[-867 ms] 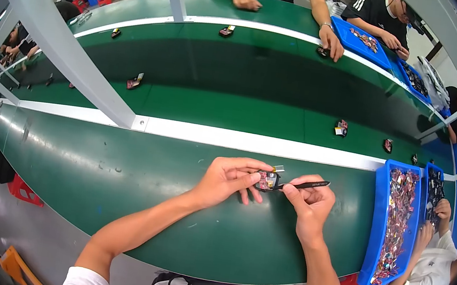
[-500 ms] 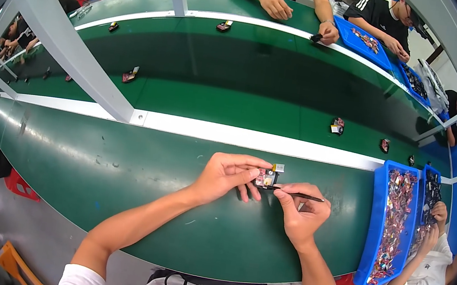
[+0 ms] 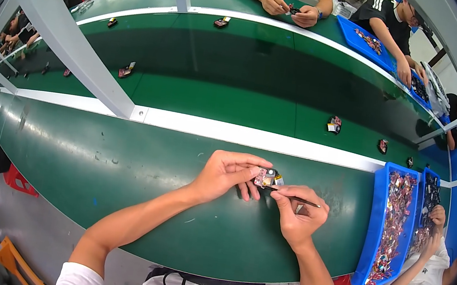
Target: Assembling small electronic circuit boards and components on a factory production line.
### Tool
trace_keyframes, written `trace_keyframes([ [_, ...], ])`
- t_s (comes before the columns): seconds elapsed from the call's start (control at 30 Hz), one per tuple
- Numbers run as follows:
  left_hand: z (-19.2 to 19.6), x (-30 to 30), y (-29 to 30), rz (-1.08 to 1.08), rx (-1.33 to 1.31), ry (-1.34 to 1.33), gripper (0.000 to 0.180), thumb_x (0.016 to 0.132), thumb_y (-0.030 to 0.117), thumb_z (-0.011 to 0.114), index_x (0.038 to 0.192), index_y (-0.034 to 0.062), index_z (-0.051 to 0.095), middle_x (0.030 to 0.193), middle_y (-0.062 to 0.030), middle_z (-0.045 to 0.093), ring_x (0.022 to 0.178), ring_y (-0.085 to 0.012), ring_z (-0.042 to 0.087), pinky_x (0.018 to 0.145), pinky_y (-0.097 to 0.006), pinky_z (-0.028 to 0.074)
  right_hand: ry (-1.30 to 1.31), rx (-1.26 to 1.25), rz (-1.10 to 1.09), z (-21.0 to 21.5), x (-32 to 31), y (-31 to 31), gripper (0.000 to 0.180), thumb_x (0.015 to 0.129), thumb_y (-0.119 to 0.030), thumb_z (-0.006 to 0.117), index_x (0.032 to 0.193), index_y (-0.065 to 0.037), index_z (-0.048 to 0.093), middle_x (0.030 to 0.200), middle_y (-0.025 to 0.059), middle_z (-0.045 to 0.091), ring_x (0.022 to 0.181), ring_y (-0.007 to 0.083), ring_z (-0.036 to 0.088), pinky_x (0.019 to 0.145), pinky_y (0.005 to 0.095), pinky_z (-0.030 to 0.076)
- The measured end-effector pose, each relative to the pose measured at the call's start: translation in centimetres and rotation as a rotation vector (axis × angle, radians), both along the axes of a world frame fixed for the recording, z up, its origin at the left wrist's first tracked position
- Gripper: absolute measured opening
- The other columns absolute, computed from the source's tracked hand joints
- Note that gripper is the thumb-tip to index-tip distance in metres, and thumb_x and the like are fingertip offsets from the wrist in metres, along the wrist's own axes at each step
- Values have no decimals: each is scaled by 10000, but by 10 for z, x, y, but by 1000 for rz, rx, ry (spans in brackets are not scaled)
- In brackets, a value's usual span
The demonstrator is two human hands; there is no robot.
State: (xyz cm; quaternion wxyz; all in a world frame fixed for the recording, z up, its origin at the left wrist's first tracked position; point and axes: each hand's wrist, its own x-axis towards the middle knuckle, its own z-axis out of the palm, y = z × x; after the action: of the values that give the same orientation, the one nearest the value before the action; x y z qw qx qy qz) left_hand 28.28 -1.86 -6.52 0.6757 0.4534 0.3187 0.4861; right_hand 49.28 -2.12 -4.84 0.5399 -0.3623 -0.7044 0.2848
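While the left hand (image 3: 228, 175) pinches a small electronic part (image 3: 266, 177) between thumb and fingertips, the right hand (image 3: 298, 214) grips a thin dark tool (image 3: 297, 198) with its fingers closed round it, the tip touching the part. Both hover just above the near green table (image 3: 120, 174) (the part sits right between the two hands). To the right, a long blue tray (image 3: 374, 231) holds mixed small pieces, and another person's hand (image 3: 437, 216) reaches into a second tray beyond it.
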Motion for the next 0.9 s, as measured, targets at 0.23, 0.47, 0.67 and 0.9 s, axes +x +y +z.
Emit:
trace_keyframes([
  [0.23, 2, 3, 0, 0, -14, 24, 299, 1006, 66, 598, 1266, -76, 631, 964, -178, 727, 748, -218, 735, 590, -294, 592, 10, 12, -3, -3, 3, 2, 111, 777, 31, 817, 832, -15, 732, 823, 90, 767, 445, 17, 469, 411, 188, 291],
  [0.47, 0, 7, 0, 16, -31, 53, 295, 993, 53, 623, 1255, -84, 633, 941, -165, 728, 717, -209, 730, 573, -290, 584, 25, -126, -46, -5, 8, 2, 113, 783, 19, 829, 837, -9, 734, 703, 20, 704, 455, 8, 433, 435, 188, 293],
  [0.67, -1, 10, 1, 24, -35, 50, 293, 998, 55, 614, 1256, -83, 632, 941, -168, 724, 709, -208, 728, 568, -289, 583, 85, -185, -80, 1, 7, 1, 120, 777, 20, 832, 835, -4, 730, 752, 21, 709, 461, 14, 446, 447, 195, 302],
  [0.9, -4, 15, 5, 36, -36, 45, 293, 1003, 63, 605, 1255, -84, 628, 944, -173, 721, 706, -207, 727, 569, -290, 586, -32, -95, -52, -4, 16, 5, 130, 766, 27, 831, 847, -4, 734, 792, 44, 733, 474, 19, 489, 439, 187, 317],
])
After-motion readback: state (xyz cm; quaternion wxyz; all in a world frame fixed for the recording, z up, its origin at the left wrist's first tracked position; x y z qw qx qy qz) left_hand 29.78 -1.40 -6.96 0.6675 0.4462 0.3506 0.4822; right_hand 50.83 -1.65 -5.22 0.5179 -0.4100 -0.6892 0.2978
